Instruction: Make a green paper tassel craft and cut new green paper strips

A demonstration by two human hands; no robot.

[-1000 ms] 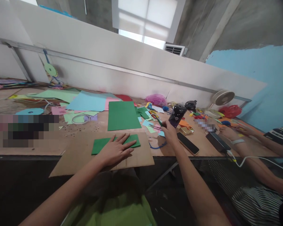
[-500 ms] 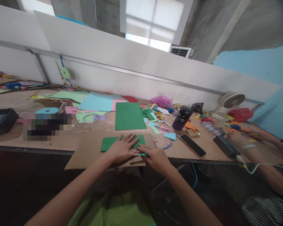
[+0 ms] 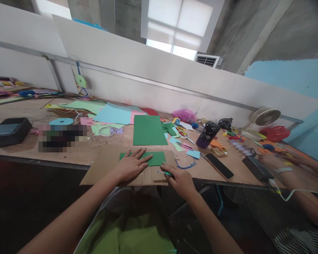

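Observation:
My left hand [image 3: 133, 164] lies flat with fingers spread on a folded or narrow piece of green paper [image 3: 158, 158], pressing it against a brown cardboard sheet [image 3: 99, 173]. In my right hand [image 3: 182, 179] is a slim craft knife [image 3: 168, 173] with a green handle, its pale tip pointing left over the cardboard. The right fingers are closed around it, near the lower right corner of the green piece. Just beyond my hands rests a larger green sheet [image 3: 150, 130], flat on the table.
Right of the cardboard lie a phone [image 3: 218, 166], a blue cord [image 3: 186, 165] and a dark tumbler [image 3: 207, 134]. Paper scraps and light blue sheets [image 3: 116, 113] spread along the back. A co-worker's hand [image 3: 271, 160] works at the right beside a black power bank [image 3: 257, 168].
My right hand with the craft knife has drawn slightly away from my left hand and the green piece. My left hand stays on the paper. The view has shifted a little.

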